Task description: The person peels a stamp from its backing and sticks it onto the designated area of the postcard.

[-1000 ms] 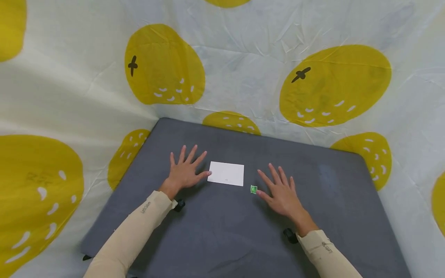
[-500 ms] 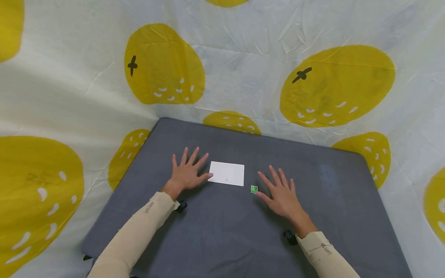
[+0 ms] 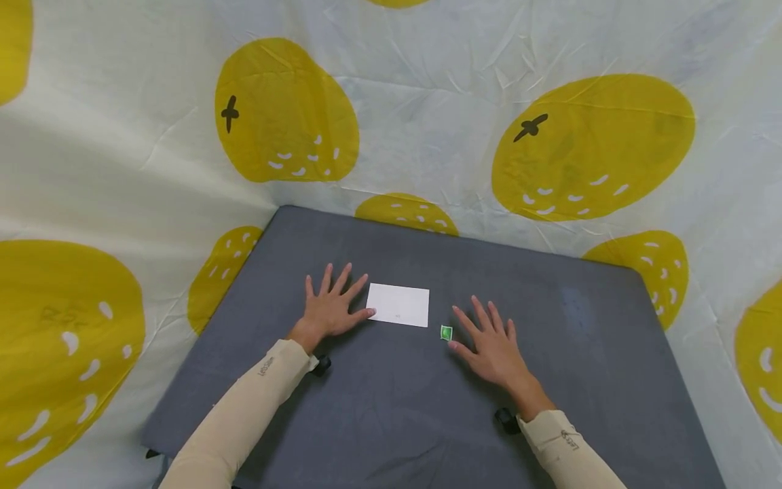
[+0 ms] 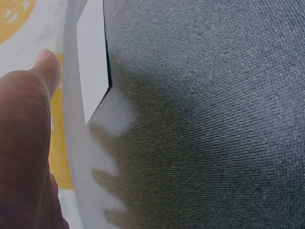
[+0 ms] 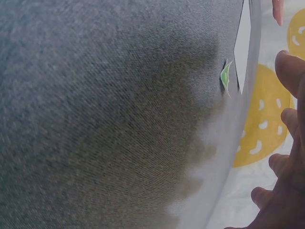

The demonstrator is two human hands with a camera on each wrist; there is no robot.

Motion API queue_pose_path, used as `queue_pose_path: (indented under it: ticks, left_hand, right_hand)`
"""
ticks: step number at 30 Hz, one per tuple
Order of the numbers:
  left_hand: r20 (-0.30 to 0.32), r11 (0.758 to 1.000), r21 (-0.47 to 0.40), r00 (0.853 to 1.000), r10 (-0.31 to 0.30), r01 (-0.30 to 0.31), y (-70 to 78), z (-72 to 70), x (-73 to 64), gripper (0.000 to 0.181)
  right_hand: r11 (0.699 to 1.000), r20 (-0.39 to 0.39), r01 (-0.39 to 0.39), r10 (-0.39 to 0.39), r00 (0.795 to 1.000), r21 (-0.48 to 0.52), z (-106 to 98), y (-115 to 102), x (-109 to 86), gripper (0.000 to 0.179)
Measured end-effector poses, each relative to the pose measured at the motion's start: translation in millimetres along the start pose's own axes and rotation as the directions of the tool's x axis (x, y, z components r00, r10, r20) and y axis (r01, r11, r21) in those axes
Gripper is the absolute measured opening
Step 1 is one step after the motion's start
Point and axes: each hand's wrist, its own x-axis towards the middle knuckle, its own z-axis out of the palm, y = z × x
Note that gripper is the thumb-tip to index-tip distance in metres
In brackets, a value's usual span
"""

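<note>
A white rectangular card (image 3: 398, 305) lies flat on a grey cloth-covered table (image 3: 391, 394). Just right of its near corner is a small green stamp-like square with a pale border (image 3: 447, 333), its edges curling up in the right wrist view. My left hand (image 3: 330, 311), fingers spread, hovers at the card's left side, and its thumb tip overlaps the card's corner in the head view. The right hand (image 3: 493, 350) is spread too, with its thumb close to the green square. Both hands are free of any object, and their shadows fall on the cloth.
White fabric with large yellow fruit prints (image 3: 287, 112) hangs behind and beside the table. Dark wrist cameras (image 3: 506, 421) sit below both wrists. Pale sleeves (image 3: 244, 407) cover the forearms.
My left hand has shifted slightly right and nearer to me. The right hand has come slightly toward me. The card and green square stay where they were.
</note>
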Motion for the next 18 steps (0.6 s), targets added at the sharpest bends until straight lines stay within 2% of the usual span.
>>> queue_pose_path:
  ticks: [8,15,18]
  left_hand:
    - [-0.006,1.000,-0.026,1.000,-0.006,0.006,-0.9,7.0,4.8,0.087]
    - [0.031,0.999,-0.044,0.999,-0.018,0.019,0.5,11.8,6.2,0.088]
    - [0.028,0.999,-0.045,1.000,-0.015,0.017,1.4,13.4,8.5,0.088]
  right_hand:
    - [1.000,-0.002,-0.019,0.019,1.000,0.010,2,-1,0.0,0.074]
    - [0.999,0.024,-0.029,0.028,0.999,0.044,4,0,-0.3,0.073]
    - [0.998,0.022,-0.027,0.025,0.999,0.061,5,2,-0.3,0.073]
